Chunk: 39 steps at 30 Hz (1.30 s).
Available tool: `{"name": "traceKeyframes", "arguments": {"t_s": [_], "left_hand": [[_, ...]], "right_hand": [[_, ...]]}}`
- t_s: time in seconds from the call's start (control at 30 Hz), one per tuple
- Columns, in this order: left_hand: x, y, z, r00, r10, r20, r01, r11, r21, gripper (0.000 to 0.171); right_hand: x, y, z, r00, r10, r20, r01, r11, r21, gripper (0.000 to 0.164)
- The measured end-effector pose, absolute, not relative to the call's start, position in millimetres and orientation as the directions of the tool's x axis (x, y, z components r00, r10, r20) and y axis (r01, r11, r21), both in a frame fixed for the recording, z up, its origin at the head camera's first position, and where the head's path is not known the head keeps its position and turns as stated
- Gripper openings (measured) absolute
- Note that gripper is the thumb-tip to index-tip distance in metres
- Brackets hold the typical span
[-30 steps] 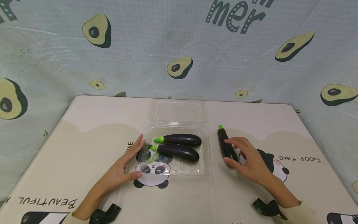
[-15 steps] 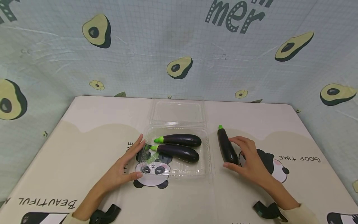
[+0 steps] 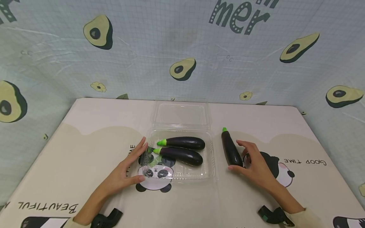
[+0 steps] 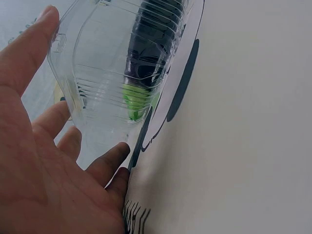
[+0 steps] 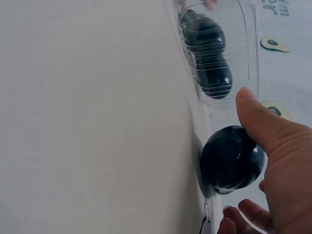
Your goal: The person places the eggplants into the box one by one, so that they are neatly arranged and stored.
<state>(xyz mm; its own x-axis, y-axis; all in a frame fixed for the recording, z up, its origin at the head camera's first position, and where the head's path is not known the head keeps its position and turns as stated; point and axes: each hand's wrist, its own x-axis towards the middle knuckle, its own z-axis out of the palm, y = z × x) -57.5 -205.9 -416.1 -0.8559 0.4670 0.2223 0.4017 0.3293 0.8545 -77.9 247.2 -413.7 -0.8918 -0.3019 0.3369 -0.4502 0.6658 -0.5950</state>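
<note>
A clear plastic clamshell box (image 3: 189,173) lies open, its lid (image 3: 182,114) folded back. Inside lie two dark eggplants, a rear one (image 3: 186,142) and a front one (image 3: 183,156), their green stems to the left. At the box's left side my left hand (image 3: 121,174) spreads its fingers; the left wrist view has the thumb on the rim. A third eggplant (image 3: 231,149) rests on the table right of the box, stem away from me. My right hand (image 3: 253,164) is beside it, thumb at its near end, fingers apart from its right side; firm contact cannot be told.
The table (image 3: 176,209) has a pale cover with panda prints and lettering. Behind it and at both sides hangs a curtain (image 3: 148,41) with avocado prints. A black device (image 3: 106,218) sits on the left wrist and another black device (image 3: 273,215) on the right.
The right hand's fingers have come off the loose eggplant and moved to its right, while the thumb stays by its near end. The left hand, box and eggplants have not moved.
</note>
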Motion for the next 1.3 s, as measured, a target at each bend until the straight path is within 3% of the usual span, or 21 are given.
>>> {"name": "traceKeyframes", "arguments": {"t_s": [0.53,1.3], "left_hand": [[-57.2,-204.8,-412.8,-0.856,0.470,0.216,0.398,0.331,0.855,0.090],[-57.8,-207.9,-418.3,-0.834,0.488,0.258,0.440,0.307,0.844,0.089]], "right_hand": [[-73.8,253.9,-411.1,-0.921,-0.321,0.222,-0.389,0.705,-0.593,0.076],[-73.4,248.1,-411.6,-0.905,-0.338,0.259,-0.425,0.696,-0.579,0.066]]}}
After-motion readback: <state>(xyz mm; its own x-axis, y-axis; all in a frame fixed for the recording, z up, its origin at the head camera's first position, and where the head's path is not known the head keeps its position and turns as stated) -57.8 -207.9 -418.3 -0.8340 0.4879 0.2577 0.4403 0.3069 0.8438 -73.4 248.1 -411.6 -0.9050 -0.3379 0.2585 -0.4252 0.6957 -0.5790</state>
